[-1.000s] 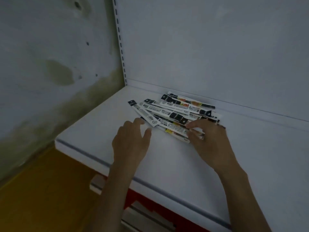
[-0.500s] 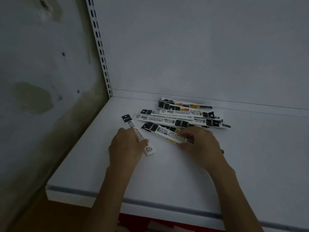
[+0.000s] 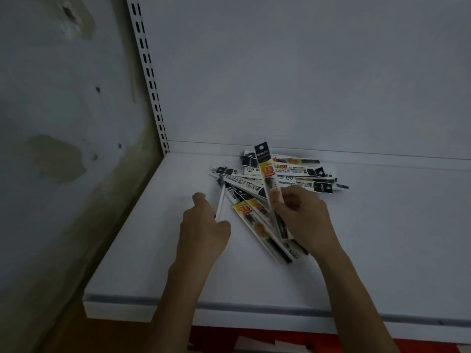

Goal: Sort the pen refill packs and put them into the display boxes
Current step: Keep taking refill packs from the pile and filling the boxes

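Raised pack: a long, narrow yellow-and-black plastic pen refill pack (image 3: 266, 171), long axis near upright, black header on top.
Right hand (image 3: 305, 220): pinches the pack's lower part.
Left hand (image 3: 204, 226): grips a thin white refill pack (image 3: 220, 202), which points away toward the pile.
Pile of refill packs (image 3: 309, 186): fanned on the flat white shelf (image 3: 153, 250) near its back, mostly crosswise.

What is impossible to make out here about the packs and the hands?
Head view:
- Print on the pile of packs: too small, blurred.
- Its lower layers: covered by upper ones.
- Left hand's grip on the thin white pack: hidden by its own back.
- Right hand's fingertips: behind the raised pack it holds.
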Motion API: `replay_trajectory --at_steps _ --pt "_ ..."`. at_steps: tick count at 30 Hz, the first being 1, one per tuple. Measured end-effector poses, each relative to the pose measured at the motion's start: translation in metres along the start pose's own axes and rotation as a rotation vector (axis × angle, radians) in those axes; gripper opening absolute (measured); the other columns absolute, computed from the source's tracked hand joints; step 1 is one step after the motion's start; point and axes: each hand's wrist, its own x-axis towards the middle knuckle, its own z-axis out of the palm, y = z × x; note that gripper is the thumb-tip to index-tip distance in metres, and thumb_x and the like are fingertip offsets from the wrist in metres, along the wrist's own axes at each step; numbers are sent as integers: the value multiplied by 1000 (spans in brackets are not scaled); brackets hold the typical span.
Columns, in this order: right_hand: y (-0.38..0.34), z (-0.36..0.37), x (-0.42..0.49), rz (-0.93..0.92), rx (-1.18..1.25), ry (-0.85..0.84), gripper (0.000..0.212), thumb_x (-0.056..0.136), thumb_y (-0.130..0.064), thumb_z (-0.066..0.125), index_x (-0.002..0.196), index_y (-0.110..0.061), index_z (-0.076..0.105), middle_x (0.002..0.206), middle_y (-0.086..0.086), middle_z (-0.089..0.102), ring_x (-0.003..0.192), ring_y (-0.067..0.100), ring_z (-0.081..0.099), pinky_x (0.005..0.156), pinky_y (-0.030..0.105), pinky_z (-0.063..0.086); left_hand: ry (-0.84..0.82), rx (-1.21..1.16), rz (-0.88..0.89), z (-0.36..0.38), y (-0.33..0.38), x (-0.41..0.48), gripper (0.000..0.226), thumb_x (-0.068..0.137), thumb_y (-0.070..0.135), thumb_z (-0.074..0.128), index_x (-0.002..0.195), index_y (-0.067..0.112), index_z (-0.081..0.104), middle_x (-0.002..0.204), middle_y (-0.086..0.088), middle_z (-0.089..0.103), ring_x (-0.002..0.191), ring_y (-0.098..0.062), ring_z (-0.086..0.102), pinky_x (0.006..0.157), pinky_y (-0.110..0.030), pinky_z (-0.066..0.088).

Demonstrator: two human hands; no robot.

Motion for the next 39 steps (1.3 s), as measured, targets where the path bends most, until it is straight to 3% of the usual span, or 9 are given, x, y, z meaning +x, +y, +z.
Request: replay_trajectory --at_steps 3,5,8,14,21,25,29,32,39 --pt "1 -10 -1 51 74 20 15 95 -31 48 85 -20 54 70 -6 63 56 0 62 44 11 45 -1 -16 -32 -3 3 -5 25 93 15 48 115 6 40 121 -15 55 91 -23 58 56 -18 40" --pt "3 -14 -1 89 57 28 19 95 -33 47 84 -20 54 75 2 67 61 9 64 56 26 54 25 -40 -20 -6 7 -7 9 95 15 41 100 7 39 124 -17 53 83 -20 56 50 -16 38" --pt "9 -19 0 108 43 84 23 94 -33 47 84 -15 57 77 5 66 71 24 64 67 42 55 4 -140 13 -1 20 -8 12 96 21 40 98 9 40 121 -15 54 70 -14 54 49 -21 46" --pt "16 -31 -11 113 3 148 25 96 -33 44 89 -13 57 81 6 64 73 27 63 62 33 48 -112 231 66 35 45 -1 45 73 57 66 78 17 47 72 3 53 69 -17 56 58 -26 42" --pt "34 -42 -13 145 -109 149 24 96 -30 42 85 -13 55 73 4 61 67 25 59 55 30 43 -169 143 -2 38 42 16 46 68 49 74 90 11 61 82 -3 66 73 -20 63 63 -29 51" --pt "32 -34 -18 109 -154 138 26 96 -28 43 82 -9 53 66 5 57 59 25 50 51 31 34 -129 194 42 45 50 17 52 68 60 69 79 11 57 76 -1 62 72 -21 61 61 -27 45" --pt "37 -32 -27 128 -155 130 26 96 -27 44 82 -7 53 63 4 52 54 18 41 49 29 30 -222 63 6 45 49 27 33 70 38 77 78 10 62 71 -2 63 64 -14 61 57 -25 49" --pt "39 -31 -29 166 -136 132 27 96 -29 43 84 -8 54 64 3 53 55 16 41 49 29 30 -207 -68 -32 40 42 26 22 77 21 70 66 11 54 63 1 56 50 -6 51 39 -14 39" --pt "40 -31 -32 176 -108 201 28 96 -30 42 85 -8 56 67 7 58 59 24 50 52 32 37 -109 -217 3 17 37 16 13 89 19 52 85 11 60 71 0 57 56 -7 50 42 -15 35"
